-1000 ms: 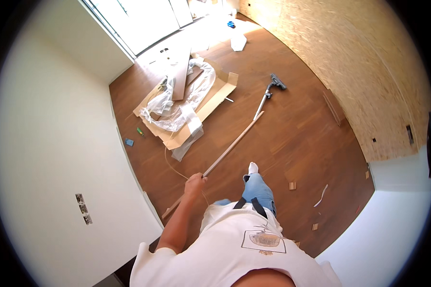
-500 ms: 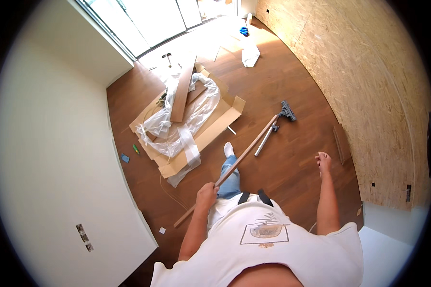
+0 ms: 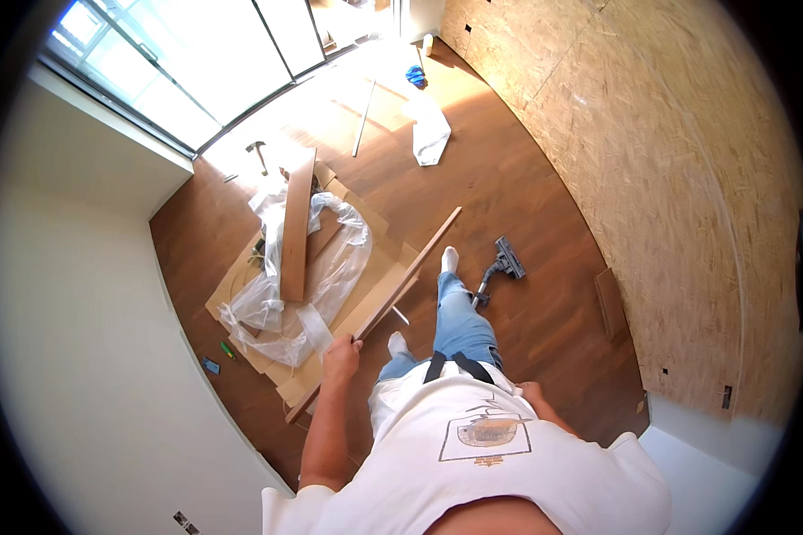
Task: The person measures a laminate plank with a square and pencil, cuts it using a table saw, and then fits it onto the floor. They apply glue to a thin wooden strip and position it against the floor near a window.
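My left hand [image 3: 341, 358] is closed round a long, narrow wooden strip [image 3: 408, 278]. The strip slants from beside my left forearm up and away to the right, held above the floor over the cardboard's right edge. Beside my right hip is my right hand [image 3: 533, 392], mostly hidden by my shirt, so its fingers cannot be made out. Ahead on the left, a wooden floorboard [image 3: 296, 234] lies on clear plastic wrap [image 3: 348, 254] and flattened cardboard [image 3: 227, 290].
A vacuum cleaner head [image 3: 509, 257] lies right of my feet. Toward the bright glass doors [image 3: 232, 53] are a hammer [image 3: 257, 156], a thin rod [image 3: 363, 118] and a white sheet [image 3: 430, 134]. A short board [image 3: 609, 303] rests by the chipboard wall [image 3: 678, 223].
I have stepped forward, and the room's contents shift in view. The strip has swung leftward, still in my left hand. My right hand has dropped from out at the side to my hip.
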Tool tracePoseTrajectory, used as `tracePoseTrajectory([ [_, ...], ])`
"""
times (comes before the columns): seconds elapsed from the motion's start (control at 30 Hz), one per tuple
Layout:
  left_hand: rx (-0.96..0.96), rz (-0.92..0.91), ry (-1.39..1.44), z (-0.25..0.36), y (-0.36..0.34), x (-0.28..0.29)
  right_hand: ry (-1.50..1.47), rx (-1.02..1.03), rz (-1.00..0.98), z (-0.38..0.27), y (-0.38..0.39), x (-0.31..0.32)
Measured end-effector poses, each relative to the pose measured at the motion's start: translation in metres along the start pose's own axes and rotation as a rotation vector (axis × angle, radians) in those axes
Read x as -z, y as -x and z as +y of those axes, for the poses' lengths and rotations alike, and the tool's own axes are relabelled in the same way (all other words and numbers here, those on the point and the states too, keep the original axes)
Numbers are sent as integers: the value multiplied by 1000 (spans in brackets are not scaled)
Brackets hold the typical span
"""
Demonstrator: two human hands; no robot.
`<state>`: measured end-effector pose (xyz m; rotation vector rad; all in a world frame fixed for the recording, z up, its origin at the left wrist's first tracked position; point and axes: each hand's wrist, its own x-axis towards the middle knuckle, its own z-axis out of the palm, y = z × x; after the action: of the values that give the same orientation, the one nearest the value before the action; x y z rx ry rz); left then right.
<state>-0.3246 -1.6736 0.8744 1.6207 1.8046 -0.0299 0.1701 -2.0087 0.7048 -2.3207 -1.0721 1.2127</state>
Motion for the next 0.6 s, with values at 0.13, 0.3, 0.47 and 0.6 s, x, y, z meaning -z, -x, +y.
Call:
tracePoseTrajectory([
  [0.13, 42, 15, -14, 46, -86, 2, -240, -670, -42, -97, -122, 84],
  [0.3, 95, 100, -26, 112, -150, 15, -571, -461, 120, -242, -335, 213],
  [0.47, 143, 110, 117, 189, -221, 69, -555, 11, 194, -417, -516, 308],
  [0.6, 156, 126, 148, 220, -293, 101, -533, 17, 140, -511, -602, 315],
])
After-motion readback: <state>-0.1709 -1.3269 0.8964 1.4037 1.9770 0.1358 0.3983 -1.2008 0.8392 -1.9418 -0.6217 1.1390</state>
